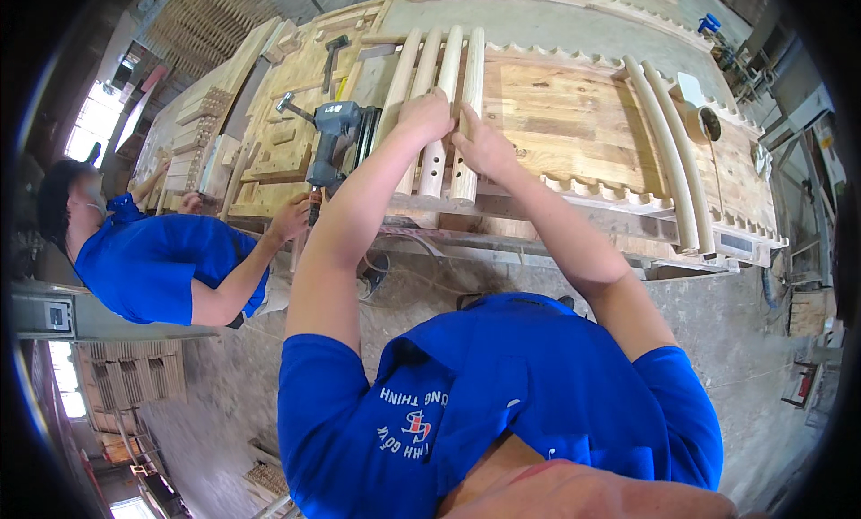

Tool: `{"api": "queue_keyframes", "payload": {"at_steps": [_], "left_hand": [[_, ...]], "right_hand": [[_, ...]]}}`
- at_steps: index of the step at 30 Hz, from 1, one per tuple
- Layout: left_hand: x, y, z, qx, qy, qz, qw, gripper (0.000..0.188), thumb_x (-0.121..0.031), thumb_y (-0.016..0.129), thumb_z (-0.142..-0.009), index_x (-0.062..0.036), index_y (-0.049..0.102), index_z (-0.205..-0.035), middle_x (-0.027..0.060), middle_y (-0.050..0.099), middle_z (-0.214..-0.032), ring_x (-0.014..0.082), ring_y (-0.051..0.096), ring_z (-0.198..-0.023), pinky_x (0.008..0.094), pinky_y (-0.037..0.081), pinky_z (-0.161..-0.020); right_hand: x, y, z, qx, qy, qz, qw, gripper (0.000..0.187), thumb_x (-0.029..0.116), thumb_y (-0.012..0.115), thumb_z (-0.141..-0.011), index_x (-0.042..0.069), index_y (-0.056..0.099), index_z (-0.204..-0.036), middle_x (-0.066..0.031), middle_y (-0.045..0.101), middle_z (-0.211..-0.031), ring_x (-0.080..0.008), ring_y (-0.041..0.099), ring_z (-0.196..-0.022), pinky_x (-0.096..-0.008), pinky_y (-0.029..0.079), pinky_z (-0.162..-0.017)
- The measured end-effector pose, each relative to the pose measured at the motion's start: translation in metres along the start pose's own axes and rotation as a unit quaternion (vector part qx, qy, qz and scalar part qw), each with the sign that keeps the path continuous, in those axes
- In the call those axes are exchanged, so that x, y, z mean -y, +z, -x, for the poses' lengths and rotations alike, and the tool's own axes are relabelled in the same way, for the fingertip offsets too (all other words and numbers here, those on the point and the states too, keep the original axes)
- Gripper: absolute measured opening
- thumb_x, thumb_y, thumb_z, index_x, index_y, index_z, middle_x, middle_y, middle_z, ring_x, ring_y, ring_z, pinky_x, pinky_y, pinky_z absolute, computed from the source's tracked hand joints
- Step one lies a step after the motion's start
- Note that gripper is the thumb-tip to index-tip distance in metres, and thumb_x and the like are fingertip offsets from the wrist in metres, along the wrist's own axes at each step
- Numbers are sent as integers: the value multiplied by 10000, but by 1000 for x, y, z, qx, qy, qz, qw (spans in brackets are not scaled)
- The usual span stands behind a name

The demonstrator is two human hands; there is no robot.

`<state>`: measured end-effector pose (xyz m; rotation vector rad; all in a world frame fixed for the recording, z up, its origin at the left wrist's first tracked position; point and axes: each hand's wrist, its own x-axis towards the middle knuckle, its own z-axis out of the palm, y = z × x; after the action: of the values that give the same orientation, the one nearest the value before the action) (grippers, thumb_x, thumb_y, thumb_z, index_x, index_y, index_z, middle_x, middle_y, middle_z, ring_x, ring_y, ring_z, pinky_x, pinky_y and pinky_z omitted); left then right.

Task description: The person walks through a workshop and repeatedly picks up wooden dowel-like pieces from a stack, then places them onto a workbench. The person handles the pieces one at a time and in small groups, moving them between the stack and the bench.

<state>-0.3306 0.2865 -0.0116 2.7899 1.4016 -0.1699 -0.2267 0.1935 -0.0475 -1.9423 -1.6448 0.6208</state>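
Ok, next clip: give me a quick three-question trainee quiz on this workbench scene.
1. True or false: both of the person's hands rest on the group of four wooden rods.
2. Which tool lies just left of those rods? A) nail gun B) paintbrush C) hand saw
3. How many curved rods lie apart at the right side of the workbench?

Key:
1. True: the left hand and right hand both touch the rods.
2. A, the nail gun.
3. Two, the curved rods.
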Motion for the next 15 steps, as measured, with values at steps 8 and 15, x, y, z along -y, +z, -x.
{"api": "queue_keyframes", "payload": {"at_steps": [8, 15], "left_hand": [[4, -4, -14, 9, -20, -7, 1000, 506, -345, 516, -810, 77, 487, -1089, 241, 628, -943, 349, 627, -864, 427, 494, -768], [10, -3, -4, -13, -50, -34, 998, 584, -466, 460, -852, -8, 451, -1213, 175, 644, -973, 304, 629, -906, 422, 482, -767]], "right_hand": [[4, -5, -5, 29, -9, -4, 1000, 656, 376, 483, -802, 138, 277, -1378, -299, 540, -1069, -417, 566, -955, -457, 460, -836], [-22, -62, 35, -17, -101, 20, 995, 606, 481, 509, -819, 108, 420, -1289, -227, 527, -1141, -370, 525, -1058, -435, 425, -905]]}}
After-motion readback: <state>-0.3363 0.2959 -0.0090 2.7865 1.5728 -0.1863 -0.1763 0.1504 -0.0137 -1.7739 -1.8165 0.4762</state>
